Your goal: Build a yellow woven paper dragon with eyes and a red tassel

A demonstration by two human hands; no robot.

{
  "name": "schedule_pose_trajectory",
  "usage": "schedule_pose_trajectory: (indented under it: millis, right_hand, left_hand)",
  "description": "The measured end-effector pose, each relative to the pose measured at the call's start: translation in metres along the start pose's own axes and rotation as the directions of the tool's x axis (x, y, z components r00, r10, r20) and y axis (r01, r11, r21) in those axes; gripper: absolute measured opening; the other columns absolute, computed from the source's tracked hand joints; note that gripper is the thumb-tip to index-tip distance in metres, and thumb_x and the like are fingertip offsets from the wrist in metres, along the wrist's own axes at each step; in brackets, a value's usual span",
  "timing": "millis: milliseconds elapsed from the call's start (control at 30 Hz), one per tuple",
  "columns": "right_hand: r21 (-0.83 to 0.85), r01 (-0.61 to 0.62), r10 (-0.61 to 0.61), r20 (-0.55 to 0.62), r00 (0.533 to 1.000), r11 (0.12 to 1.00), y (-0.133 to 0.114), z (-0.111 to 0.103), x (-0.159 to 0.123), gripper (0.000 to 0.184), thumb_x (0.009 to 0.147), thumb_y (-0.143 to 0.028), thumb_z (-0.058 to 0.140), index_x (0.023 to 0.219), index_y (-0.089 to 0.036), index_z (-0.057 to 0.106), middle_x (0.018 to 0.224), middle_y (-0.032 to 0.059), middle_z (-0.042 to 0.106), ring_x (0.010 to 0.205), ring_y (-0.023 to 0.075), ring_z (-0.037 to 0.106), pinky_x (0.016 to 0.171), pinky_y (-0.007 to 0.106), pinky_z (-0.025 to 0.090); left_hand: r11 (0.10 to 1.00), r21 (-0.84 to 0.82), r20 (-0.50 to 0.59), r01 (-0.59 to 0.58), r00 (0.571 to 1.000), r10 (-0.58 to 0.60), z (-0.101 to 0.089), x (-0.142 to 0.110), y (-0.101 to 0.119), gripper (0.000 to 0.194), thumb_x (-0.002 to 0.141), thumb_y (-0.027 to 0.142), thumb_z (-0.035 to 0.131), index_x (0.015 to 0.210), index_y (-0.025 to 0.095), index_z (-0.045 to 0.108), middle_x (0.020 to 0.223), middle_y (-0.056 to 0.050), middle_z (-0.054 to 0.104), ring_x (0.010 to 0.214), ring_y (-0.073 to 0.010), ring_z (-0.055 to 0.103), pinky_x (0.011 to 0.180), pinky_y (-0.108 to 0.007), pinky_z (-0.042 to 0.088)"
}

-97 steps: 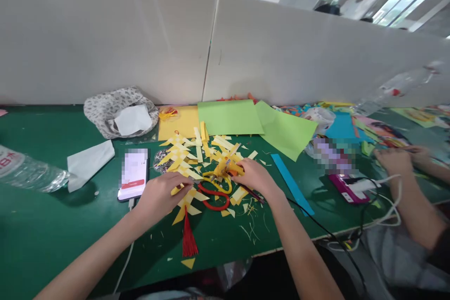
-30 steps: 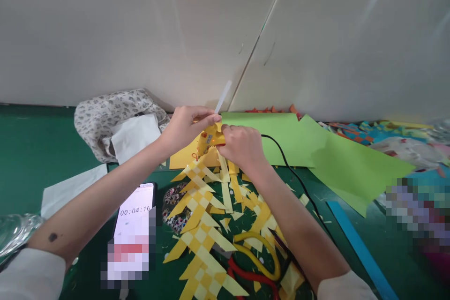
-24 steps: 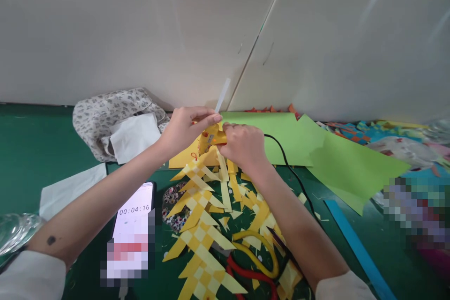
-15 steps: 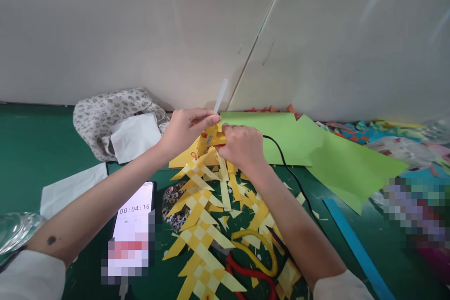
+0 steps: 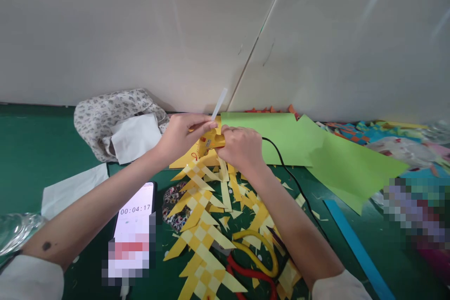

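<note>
Okay, red handle loop (image 5: 251, 271): nearest you, beside the yellow handle loop (image 5: 274, 255); not needed for this step, I'd say.
Woven paper (image 5: 200, 236): yellow checks, lying on the counter (image 5: 35, 150); far end about under the yellow glue gun (image 5: 211, 143) as you see it. Drips could spoil it, so angle the nozzle clear.
Black cord (image 5: 280, 153): comes out past your right hand (image 5: 242, 147); give it slack.
Right hand grip: fist curled round the gun's handle; trigger hidden, can't tell if squeezed. Hold firm, wrist steady.
Gun: between your hands, nozzle end low, rear end up; looks like stick loading, my read.
Left hand (image 5: 184, 136): thumb and fingertips pinching the glue stick (image 5: 220, 103) low down, close to the gun's rear; how deep it sits, can't tell, fingers cover it.
Stick: pale, leaning, free end up. Push straight along the barrel, short strokes, no bending; fingers off the tip, likely hot.
Green sheet (image 5: 260, 138): behind the gun, farther back.
</note>
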State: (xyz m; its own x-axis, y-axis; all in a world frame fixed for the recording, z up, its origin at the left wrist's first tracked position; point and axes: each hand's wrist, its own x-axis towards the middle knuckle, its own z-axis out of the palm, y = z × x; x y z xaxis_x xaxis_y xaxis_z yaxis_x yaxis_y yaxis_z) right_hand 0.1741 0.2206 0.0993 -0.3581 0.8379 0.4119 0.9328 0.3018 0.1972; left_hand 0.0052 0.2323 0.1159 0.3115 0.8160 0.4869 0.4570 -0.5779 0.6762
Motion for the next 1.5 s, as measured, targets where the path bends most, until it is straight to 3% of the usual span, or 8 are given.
schedule_pose_trajectory:
  millis: [200, 533, 933, 1500]
  right_hand:
    - [0.025, -0.019, 0.019, 0.001, 1.0, 0.999, -0.0019, 0.0036, -0.0008, 0.02, 0.067, -0.021, 0.049, 0.079, -0.014, 0.064, 0.064, 0.0078, 0.066, 0.061, 0.019, 0.056, 0.057, 0.03, 0.025]
    - [0.023, -0.016, 0.017, -0.016, 1.0, 1.0, -0.0037, 0.0036, -0.0027, 0.018, 0.068, -0.022, 0.049, 0.078, -0.015, 0.063, 0.062, 0.0069, 0.066, 0.059, 0.0187, 0.056, 0.058, 0.029, 0.026]
    - [0.031, -0.035, 0.035, 0.007, 0.999, 0.999, -0.0064, 0.0026, -0.0021, 0.02, 0.066, -0.026, 0.051, 0.079, -0.016, 0.062, 0.064, 0.0067, 0.066, 0.06, 0.0184, 0.056, 0.057, 0.029, 0.025]
    - [0.043, -0.036, 0.034, 0.033, 0.999, 0.998, -0.0068, 0.0011, -0.0032, 0.02, 0.066, -0.023, 0.049, 0.079, -0.015, 0.063, 0.064, 0.0071, 0.066, 0.06, 0.0183, 0.055, 0.058, 0.029, 0.025]
  left_hand:
    - [0.998, 0.048, 0.026, -0.036, 0.999, 0.035, -0.0025, -0.0032, 0.0001, 0.032, 0.09, 0.038, 0.047, 0.079, 0.019, 0.07, 0.061, 0.001, 0.059, 0.053, -0.0095, 0.045, 0.049, -0.021, 0.033]
    - [1.0, 0.013, 0.022, 0.002, 1.0, -0.003, -0.0009, -0.007, -0.0007, 0.029, 0.089, 0.038, 0.049, 0.088, 0.019, 0.071, 0.064, 0.001, 0.062, 0.05, -0.008, 0.04, 0.047, -0.02, 0.031]
    - [1.0, 0.026, 0.025, 0.0, 1.0, 0.0, -0.0023, -0.0069, -0.0003, 0.034, 0.089, 0.04, 0.046, 0.079, 0.019, 0.07, 0.057, 0.002, 0.054, 0.049, -0.0089, 0.038, 0.047, -0.021, 0.031]
    - [1.0, 0.027, 0.017, 0.009, 1.0, -0.01, -0.0007, -0.0101, -0.0009, 0.034, 0.089, 0.042, 0.046, 0.079, 0.019, 0.07, 0.064, 0.0, 0.062, 0.051, -0.0096, 0.042, 0.049, -0.022, 0.031]
